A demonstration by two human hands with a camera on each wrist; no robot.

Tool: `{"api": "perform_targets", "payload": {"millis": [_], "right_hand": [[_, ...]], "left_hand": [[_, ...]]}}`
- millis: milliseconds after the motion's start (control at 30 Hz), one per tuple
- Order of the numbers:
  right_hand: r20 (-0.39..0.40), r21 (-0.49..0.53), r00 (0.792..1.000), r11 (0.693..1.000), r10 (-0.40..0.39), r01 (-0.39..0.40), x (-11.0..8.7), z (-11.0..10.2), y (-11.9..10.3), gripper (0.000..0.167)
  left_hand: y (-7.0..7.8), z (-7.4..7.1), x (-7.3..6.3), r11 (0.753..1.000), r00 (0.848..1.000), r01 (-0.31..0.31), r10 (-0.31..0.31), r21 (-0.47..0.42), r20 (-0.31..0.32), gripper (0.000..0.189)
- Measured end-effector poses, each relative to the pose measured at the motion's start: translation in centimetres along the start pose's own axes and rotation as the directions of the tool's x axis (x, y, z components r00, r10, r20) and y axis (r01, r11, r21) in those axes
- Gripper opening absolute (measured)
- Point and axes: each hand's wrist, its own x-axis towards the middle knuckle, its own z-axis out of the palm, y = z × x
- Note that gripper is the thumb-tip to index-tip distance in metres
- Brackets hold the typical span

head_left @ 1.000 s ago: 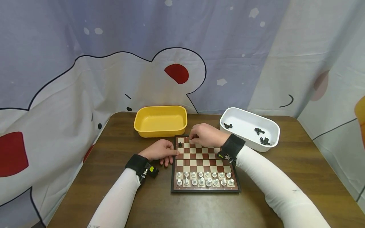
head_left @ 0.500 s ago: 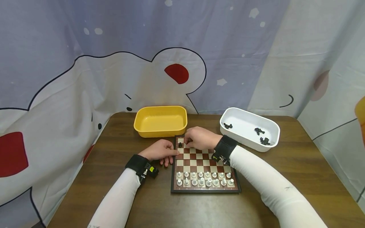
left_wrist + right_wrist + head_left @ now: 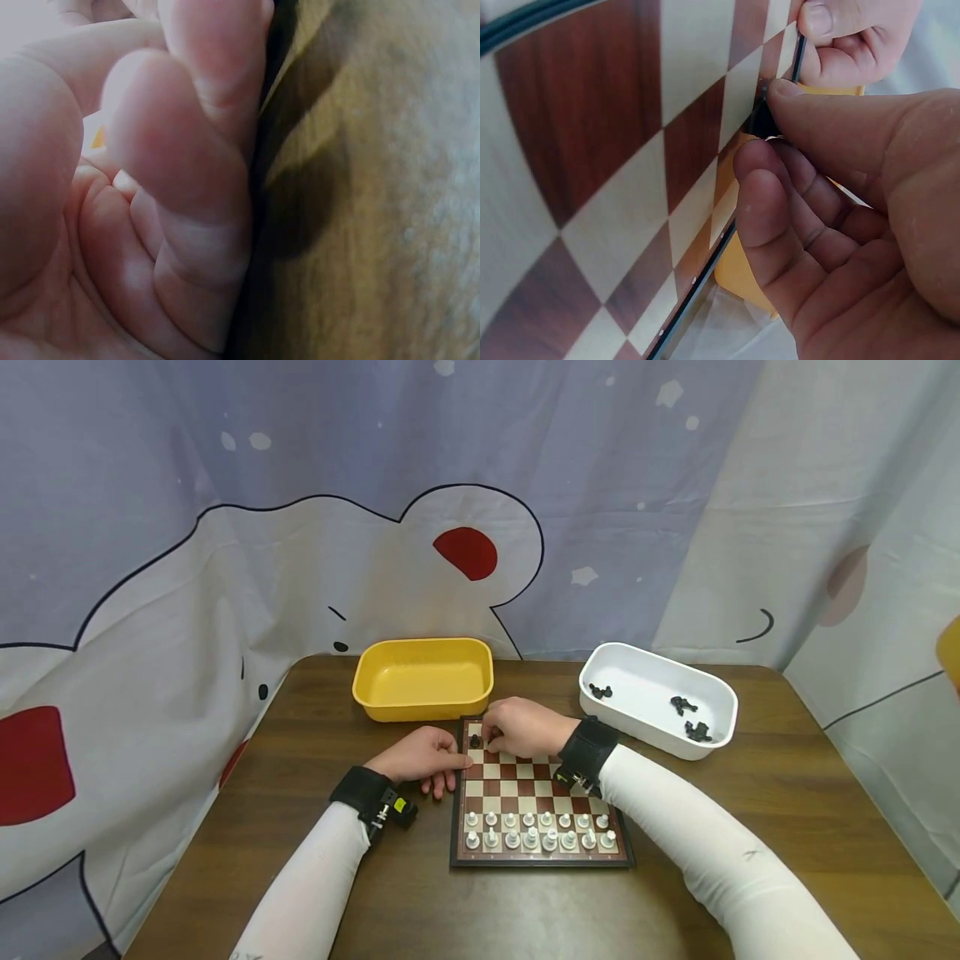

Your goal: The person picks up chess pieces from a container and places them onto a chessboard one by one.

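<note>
A magnetic-looking chessboard (image 3: pixel 513 785) with brown and cream squares lies on the table. My right hand (image 3: pixel 525 727) is over its far left part, thumb and fingertips pinching a small black chess piece (image 3: pixel 763 120) close to the squares. The fingers hide most of that piece. Just left of them, a black chess piece (image 3: pixel 475 741) stands upright. My left hand (image 3: pixel 420 756) holds the board's left edge, its thumb on top and other fingers curled beside the edge. In the left wrist view, the curled left fingers (image 3: pixel 202 172) are beside the wooden surface.
Two rows of white chess pieces (image 3: pixel 550 840) stand along the board's near side. Behind the board is a yellow tub (image 3: pixel 422 714). A white tub (image 3: pixel 652 720) at the back right holds several black pieces (image 3: pixel 697 732). A patterned curtain (image 3: pixel 360 568) hangs behind the table.
My right hand has moved left and slightly nearer across the board, coming close beside the standing black piece. My left hand has stayed at the board's edge.
</note>
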Motion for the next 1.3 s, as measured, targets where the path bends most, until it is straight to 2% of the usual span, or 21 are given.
{"api": "perform_targets", "payload": {"millis": [700,1000,1300], "right_hand": [[-0.030,-0.003,0.999,1.000,-0.009,0.008,0.3,0.5,0.7,0.008],[-0.022,0.045,0.999,0.999,0.026,-0.025,-1.2,-0.4,1.7,0.021],[-0.121,0.025,0.992,0.999,0.027,-0.024,-2.9,-2.6,3.0,0.019]], "left_hand": [[0.0,0.0,0.1,1.000,1.000,-0.009,0.009,0.004,-0.002,0.036],[0.0,0.0,0.2,1.000,1.000,-0.005,0.005,0.005,0.004,0.036],[-0.1,-0.1,0.0,1.000,1.000,0.011,-0.011,-0.002,0.000,0.036]]}}
